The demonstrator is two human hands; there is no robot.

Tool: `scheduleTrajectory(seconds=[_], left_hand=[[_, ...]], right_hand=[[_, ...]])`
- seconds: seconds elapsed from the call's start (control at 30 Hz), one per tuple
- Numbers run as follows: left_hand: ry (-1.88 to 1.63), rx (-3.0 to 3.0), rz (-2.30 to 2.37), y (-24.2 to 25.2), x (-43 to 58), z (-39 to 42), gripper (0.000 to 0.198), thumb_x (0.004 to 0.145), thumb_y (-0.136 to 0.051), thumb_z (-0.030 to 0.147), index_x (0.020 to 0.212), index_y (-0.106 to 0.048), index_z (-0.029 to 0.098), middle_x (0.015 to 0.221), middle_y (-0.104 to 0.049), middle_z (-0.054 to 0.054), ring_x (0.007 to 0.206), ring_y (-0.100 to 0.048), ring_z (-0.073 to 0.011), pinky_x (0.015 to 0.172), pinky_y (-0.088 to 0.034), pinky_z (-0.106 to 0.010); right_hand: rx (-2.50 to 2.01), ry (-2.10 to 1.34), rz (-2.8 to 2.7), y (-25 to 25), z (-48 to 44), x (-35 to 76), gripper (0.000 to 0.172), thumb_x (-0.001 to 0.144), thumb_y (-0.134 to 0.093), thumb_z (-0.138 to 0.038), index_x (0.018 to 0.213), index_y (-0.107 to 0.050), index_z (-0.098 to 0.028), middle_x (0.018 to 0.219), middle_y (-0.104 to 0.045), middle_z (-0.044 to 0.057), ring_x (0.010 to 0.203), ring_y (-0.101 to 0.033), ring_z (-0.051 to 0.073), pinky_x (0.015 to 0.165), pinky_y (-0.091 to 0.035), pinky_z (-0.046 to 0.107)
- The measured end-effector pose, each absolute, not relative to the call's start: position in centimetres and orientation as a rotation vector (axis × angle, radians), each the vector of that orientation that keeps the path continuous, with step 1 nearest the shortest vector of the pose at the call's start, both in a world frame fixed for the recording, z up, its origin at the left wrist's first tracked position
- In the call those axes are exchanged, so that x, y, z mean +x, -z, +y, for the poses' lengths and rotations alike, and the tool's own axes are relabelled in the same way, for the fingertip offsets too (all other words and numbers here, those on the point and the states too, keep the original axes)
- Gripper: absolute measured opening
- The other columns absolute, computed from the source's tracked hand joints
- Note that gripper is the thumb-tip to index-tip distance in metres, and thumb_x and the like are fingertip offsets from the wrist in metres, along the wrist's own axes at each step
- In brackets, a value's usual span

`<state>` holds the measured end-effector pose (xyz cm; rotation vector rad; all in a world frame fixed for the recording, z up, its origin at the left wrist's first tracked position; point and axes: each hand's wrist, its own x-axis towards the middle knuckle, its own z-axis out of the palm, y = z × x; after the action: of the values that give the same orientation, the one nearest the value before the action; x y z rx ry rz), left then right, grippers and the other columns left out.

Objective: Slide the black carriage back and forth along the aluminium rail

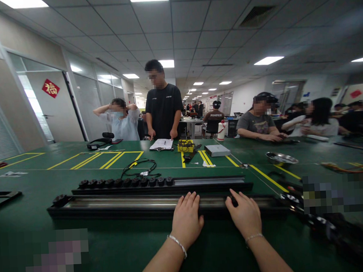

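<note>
Two long black rails lie side by side across the green table. The near rail (118,204) has a shiny metal channel, and both my hands rest on its near edge. My left hand (186,219) lies palm down with fingers together over the rail. My right hand (244,214) sits beside it, fingers stretched onto the rail. Neither hand holds anything. The far rail (159,185) carries a row of black sockets (126,182) along its left half.
A black cable (139,167), a clipboard with papers (161,144), a yellow device (185,145), a grey box (217,150) and a metal bowl (281,158) lie further back. A person in black stands across the table; several others sit at right. Black cables (332,225) trail at right.
</note>
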<state>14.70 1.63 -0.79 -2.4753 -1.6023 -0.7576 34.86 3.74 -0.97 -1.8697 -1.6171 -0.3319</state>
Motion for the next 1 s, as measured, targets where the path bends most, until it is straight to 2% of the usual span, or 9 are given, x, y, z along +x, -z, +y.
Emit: scheduleTrajectory(seconds=[0.8, 1.0], left_hand=[[0.742, -2.486, -1.616, 0.38, 14.74, 1.46, 0.054, 0.077, -0.047, 0.032, 0.13, -0.04, 0.019, 0.138, -0.041, -0.005, 0.128, -0.033, -0.0215, 0.108, -0.024, -0.042], [0.735, -2.487, -1.622, 0.28, 14.75, 1.43, 0.055, 0.076, -0.047, 0.03, 0.13, -0.04, 0.019, 0.138, -0.042, -0.005, 0.128, -0.033, -0.0222, 0.108, -0.024, -0.043]], right_hand=[[-1.87, 0.313, -1.626, 0.9, 3.73, 34.98, 0.048, 0.08, -0.037, -0.039, 0.112, -0.061, -0.011, 0.112, -0.062, 0.012, 0.111, -0.05, 0.024, 0.098, -0.027, 0.04], [-1.895, 0.32, -1.609, 0.45, 3.32, 35.07, 0.046, 0.08, -0.038, -0.041, 0.111, -0.061, -0.016, 0.115, -0.061, 0.008, 0.112, -0.049, 0.025, 0.097, -0.029, 0.042]])
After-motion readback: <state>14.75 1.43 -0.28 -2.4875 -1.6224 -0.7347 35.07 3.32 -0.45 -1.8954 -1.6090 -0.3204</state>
